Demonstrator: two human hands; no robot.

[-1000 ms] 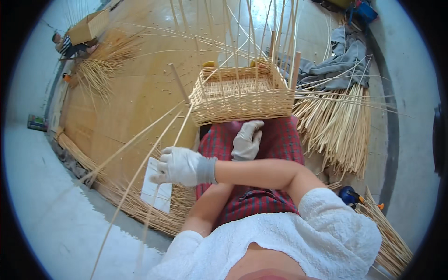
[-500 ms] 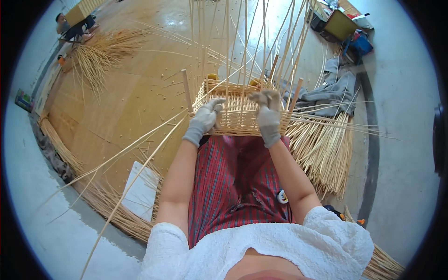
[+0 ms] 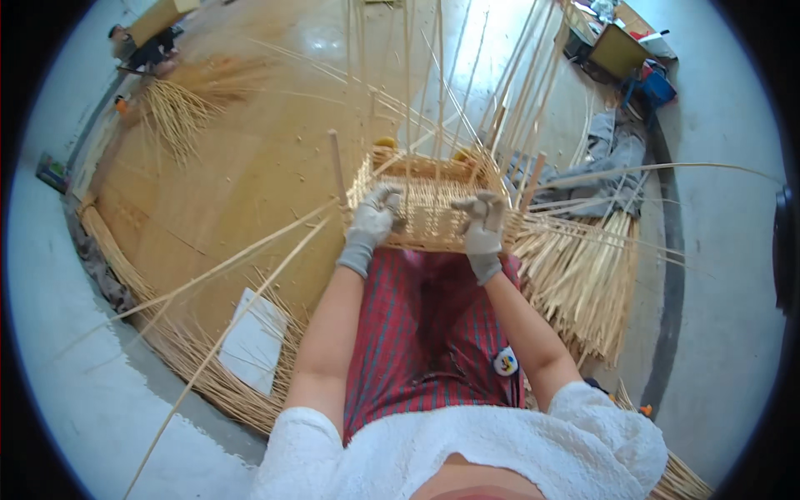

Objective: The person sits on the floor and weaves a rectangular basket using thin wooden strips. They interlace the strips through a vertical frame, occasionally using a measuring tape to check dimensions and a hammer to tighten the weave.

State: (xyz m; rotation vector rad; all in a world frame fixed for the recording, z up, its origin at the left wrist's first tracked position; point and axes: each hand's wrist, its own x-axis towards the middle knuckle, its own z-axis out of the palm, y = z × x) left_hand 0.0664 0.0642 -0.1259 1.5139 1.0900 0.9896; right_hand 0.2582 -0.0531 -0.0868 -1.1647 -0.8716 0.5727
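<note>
A partly woven rectangular wicker basket [image 3: 433,235] rests at my lap, with long upright canes [image 3: 407,92] rising from its far side and a stick [image 3: 337,167] standing at each end. My left hand [image 3: 375,218], in a grey-white work glove, is curled against the left part of the weaving, fingers bent round it. My right hand [image 3: 485,223], gloved the same way, lies at the right part with thumb and fingers drawn together. What its fingertips pinch is too small to make out. Loose strands trail from both ends of the basket.
A bundle of cut canes [image 3: 579,287] lies at the right beside grey cloth [image 3: 604,171]. More canes [image 3: 217,367] and a white sheet [image 3: 253,342] lie at the left. A person [image 3: 137,50] sits far left near a cane pile [image 3: 177,121]. Boxes [image 3: 618,52] stand far right.
My right hand has come down toward me from the upper part of the weaving. A long strand at the right now arcs farther out. The whole view has shifted slightly.
</note>
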